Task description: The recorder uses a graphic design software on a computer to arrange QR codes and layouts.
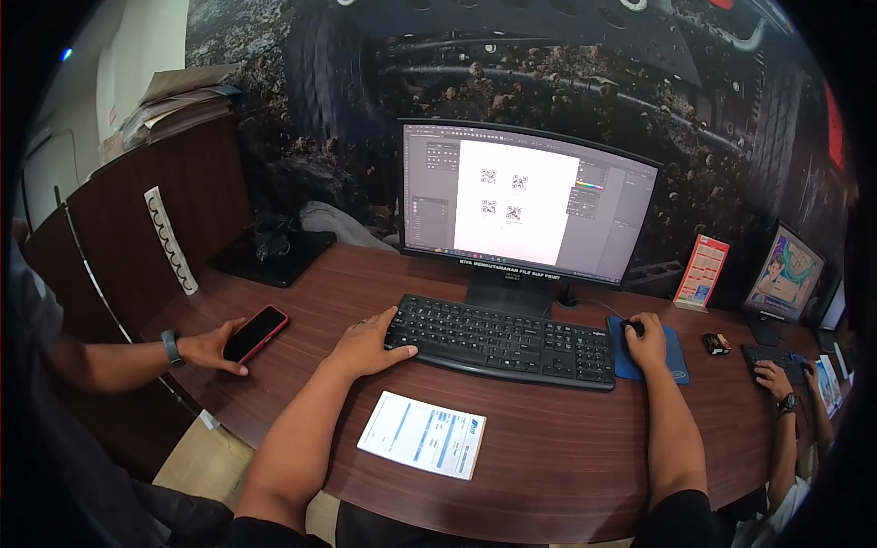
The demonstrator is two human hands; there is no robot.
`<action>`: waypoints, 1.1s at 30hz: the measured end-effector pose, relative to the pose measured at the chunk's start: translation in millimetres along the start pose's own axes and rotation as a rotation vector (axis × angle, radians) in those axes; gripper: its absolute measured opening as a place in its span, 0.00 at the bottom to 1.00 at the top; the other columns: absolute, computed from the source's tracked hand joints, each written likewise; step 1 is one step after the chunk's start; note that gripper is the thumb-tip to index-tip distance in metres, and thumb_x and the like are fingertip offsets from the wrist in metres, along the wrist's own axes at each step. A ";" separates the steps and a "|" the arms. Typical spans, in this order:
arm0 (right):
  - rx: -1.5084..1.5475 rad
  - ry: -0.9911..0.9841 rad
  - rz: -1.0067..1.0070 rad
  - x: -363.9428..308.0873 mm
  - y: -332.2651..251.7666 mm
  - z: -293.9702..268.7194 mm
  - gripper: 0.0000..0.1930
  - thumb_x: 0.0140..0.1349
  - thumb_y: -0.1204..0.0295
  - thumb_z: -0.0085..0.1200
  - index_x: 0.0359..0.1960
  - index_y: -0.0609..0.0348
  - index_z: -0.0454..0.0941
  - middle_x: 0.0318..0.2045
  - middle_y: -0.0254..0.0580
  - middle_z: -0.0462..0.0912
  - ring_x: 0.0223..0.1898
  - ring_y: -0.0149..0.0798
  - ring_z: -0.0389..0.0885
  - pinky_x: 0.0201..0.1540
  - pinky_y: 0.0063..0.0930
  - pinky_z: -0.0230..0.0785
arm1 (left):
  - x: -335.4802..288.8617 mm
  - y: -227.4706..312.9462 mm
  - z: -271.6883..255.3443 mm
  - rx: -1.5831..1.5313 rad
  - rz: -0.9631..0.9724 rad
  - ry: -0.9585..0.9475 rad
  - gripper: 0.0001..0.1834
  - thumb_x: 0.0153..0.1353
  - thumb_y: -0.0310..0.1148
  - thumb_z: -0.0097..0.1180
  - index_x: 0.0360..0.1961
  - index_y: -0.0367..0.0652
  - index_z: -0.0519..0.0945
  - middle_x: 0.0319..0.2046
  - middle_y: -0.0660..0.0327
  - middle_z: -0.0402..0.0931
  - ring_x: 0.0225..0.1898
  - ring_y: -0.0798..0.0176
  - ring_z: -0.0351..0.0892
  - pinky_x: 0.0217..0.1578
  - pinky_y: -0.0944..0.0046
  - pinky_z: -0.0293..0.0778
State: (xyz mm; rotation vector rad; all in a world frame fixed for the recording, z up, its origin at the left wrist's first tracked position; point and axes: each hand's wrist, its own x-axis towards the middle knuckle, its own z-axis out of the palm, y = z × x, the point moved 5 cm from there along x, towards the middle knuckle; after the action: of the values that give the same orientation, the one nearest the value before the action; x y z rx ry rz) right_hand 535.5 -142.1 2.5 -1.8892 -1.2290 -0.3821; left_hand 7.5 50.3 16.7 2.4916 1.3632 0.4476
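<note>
My left hand rests at the left end of a black keyboard, thumb stretched along its front edge and fingers by its upper left corner. It grasps nothing. On a blue mouse pad, my right hand is wrapped over a dark computer mouse, mostly covered by the fingers. Behind the keyboard stands a monitor, its screen showing a white page with several square black codes inside a dark editing window. A pad of printed forms, white and blue, lies between my forearms.
At left, another person's hand holds a phone in a red case on the desk. At right, another person's hands work at a second keyboard. A red stand-up card and a small dark box stand between the workplaces.
</note>
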 end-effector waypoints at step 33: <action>-0.026 -0.007 -0.036 1.9 7.8 3.9 0.13 0.58 0.70 0.65 0.44 0.60 0.83 0.47 0.49 0.80 0.51 0.54 0.81 0.55 0.41 0.73 | 2.7 2.9 2.7 0.041 -0.017 -0.037 0.57 0.56 0.69 0.63 0.76 0.42 0.60 0.67 0.41 0.70 0.69 0.38 0.69 0.69 0.46 0.64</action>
State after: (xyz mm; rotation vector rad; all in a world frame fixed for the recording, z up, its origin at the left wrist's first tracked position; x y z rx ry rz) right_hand 542.5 -139.3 -2.4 -1.8942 -1.2694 -0.4126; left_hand 12.2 50.8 15.7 2.5061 1.3913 0.3724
